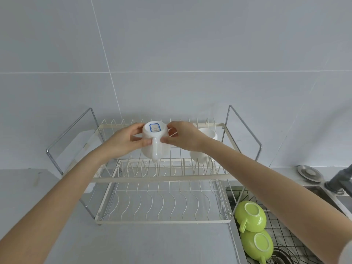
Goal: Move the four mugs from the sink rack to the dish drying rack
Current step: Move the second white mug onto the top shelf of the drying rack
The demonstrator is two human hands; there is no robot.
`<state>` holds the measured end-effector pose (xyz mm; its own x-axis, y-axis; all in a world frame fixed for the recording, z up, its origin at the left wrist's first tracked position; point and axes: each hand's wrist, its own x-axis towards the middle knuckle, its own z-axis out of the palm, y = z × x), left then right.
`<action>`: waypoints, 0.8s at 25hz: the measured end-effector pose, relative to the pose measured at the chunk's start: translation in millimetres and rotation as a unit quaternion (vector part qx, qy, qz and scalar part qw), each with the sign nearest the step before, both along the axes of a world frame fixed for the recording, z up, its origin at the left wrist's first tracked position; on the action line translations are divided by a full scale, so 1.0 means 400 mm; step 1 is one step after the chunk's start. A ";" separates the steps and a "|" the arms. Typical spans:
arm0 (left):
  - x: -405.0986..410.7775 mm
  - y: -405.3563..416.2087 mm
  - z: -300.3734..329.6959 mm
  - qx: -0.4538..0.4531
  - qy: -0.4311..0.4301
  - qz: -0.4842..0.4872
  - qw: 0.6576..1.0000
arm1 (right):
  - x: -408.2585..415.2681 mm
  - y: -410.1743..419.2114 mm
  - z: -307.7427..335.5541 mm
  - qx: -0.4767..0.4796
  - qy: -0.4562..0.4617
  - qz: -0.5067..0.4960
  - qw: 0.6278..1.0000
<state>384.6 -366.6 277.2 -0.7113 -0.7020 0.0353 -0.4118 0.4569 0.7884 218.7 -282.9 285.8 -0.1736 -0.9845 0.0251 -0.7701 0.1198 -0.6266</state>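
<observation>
Both my hands hold one white mug (155, 141) upside down over the upper tier of the cream wire dish drying rack (158, 180). A blue-edged label shows on the mug's base and its handle points toward me. My left hand (125, 140) grips its left side, my right hand (182, 136) its right side. A second white mug (203, 149) stands inverted on the upper tier to the right, partly hidden by my right wrist. Two green mugs (251, 216) (257, 246) lie upside down on the black sink rack (282, 229) at the lower right.
The drying rack stands on a grey counter (133, 244) against a tiled wall, with chrome side frames (243, 130). Its lower tier (162, 206) holds nothing. A steel sink with a faucet (341, 180) and a round metal lid (309, 173) lies to the right.
</observation>
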 end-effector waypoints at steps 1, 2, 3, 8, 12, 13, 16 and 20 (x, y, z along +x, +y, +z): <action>-0.001 -0.007 -0.006 0.004 -0.012 0.002 1.000 | 0.000 -0.007 -0.009 0.006 -0.005 -0.002 1.000; -0.004 -0.011 -0.010 0.008 -0.023 0.000 1.000 | 0.000 -0.014 -0.017 0.012 -0.010 -0.004 1.000; -0.006 -0.012 -0.014 0.011 -0.033 -0.001 0.999 | 0.001 -0.019 -0.024 0.017 -0.011 -0.005 1.000; -0.013 -0.012 -0.021 0.050 -0.061 0.008 0.997 | 0.005 -0.025 -0.047 0.034 -0.013 -0.012 0.999; -0.012 -0.012 -0.023 0.091 -0.069 0.010 0.993 | 0.009 -0.025 -0.048 0.030 -0.010 -0.014 0.999; -0.012 -0.012 -0.022 0.090 -0.075 0.010 0.993 | 0.009 -0.024 -0.048 0.031 -0.010 -0.015 0.999; -0.008 -0.010 -0.014 0.078 -0.088 0.016 0.993 | 0.008 -0.021 -0.046 0.048 -0.001 -0.008 0.999; -0.002 -0.007 0.011 0.007 -0.192 0.038 0.981 | 0.007 -0.002 -0.033 0.083 0.063 0.013 0.994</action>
